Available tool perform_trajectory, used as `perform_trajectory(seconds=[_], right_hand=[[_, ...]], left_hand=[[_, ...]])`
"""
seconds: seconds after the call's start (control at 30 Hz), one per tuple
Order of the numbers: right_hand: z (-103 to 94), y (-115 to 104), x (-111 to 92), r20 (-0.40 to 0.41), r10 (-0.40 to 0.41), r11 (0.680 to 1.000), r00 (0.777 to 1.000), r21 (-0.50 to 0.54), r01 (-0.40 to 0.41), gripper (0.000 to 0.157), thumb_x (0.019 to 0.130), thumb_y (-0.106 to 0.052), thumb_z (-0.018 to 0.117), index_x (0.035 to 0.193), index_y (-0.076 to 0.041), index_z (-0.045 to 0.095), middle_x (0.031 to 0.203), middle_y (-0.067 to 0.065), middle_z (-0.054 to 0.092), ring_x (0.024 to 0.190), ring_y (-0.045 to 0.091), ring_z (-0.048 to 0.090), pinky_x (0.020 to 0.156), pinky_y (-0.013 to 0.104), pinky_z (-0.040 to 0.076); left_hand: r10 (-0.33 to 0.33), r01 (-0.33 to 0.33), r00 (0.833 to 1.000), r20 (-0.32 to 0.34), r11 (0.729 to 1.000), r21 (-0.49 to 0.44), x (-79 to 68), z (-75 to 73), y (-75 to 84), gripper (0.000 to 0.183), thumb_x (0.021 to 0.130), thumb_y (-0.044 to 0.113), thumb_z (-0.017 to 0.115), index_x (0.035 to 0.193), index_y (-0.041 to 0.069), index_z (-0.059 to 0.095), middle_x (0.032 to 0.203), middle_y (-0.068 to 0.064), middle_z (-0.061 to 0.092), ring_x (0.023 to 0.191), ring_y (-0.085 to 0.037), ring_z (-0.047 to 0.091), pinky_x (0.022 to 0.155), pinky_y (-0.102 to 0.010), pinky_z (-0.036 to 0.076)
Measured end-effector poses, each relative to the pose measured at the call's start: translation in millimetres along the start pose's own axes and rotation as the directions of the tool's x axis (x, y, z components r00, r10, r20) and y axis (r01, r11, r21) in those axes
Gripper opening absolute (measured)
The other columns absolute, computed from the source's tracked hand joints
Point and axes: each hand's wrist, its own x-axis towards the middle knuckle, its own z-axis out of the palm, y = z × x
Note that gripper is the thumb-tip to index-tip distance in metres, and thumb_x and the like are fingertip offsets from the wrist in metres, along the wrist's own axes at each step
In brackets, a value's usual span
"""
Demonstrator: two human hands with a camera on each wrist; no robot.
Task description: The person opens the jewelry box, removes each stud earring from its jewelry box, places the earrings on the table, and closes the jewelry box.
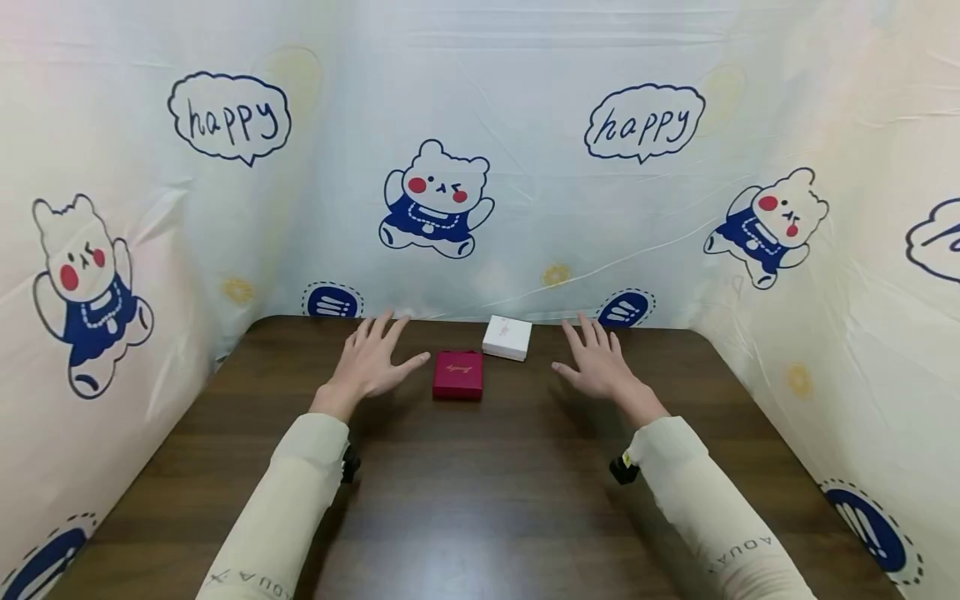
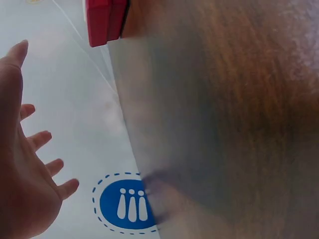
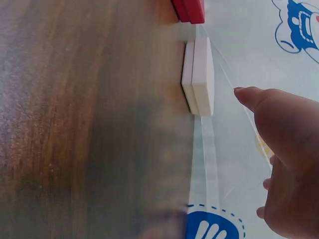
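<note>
My left hand is held over the table left of a red box, fingers spread and touching nothing. Gold lettering marks the red box's lid. Just behind it and to the right lies a white box, turned at a slight angle. To the right of both boxes, my right hand hovers with its fingers apart, holding nothing. In the left wrist view the red box shows at the top, apart from the hand. The right wrist view shows the white box near the thumb, not touched.
The boxes rest on a dark wooden table near its back edge. A pale printed curtain with cartoon bears surrounds the table at the back and sides. Both forearms wear light sleeves, with a dark device under the right wrist.
</note>
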Motion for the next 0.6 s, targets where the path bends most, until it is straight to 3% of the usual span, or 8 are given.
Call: perform_trajectory(seconds=[0.4,0.6], right_hand=[[-1.5,-20,0,-0.004,-0.072,0.997,0.997,0.009,0.072,0.082,0.101,-0.044,0.061,0.164,-0.012,0.019,0.168,0.022,0.009,0.152,0.046,0.014,0.117,0.069,0.012],[-0.5,-27,-1,-0.008,-0.090,0.996,0.996,0.029,0.090,0.080,0.102,-0.044,0.061,0.163,-0.013,0.021,0.167,0.022,0.014,0.151,0.045,0.017,0.117,0.067,0.017]], left_hand=[[0.016,-0.014,0.999,0.044,0.999,-0.051,-2.5,0.6,1.6,0.093,0.092,0.068,0.058,0.164,0.021,0.023,0.167,-0.016,0.020,0.148,-0.047,0.023,0.113,-0.071,0.024],[0.020,-0.009,0.996,0.090,0.992,-0.128,-4.7,0.0,6.6,0.092,0.091,0.062,0.065,0.163,0.021,0.025,0.166,-0.016,0.021,0.148,-0.046,0.024,0.108,-0.073,0.030]])
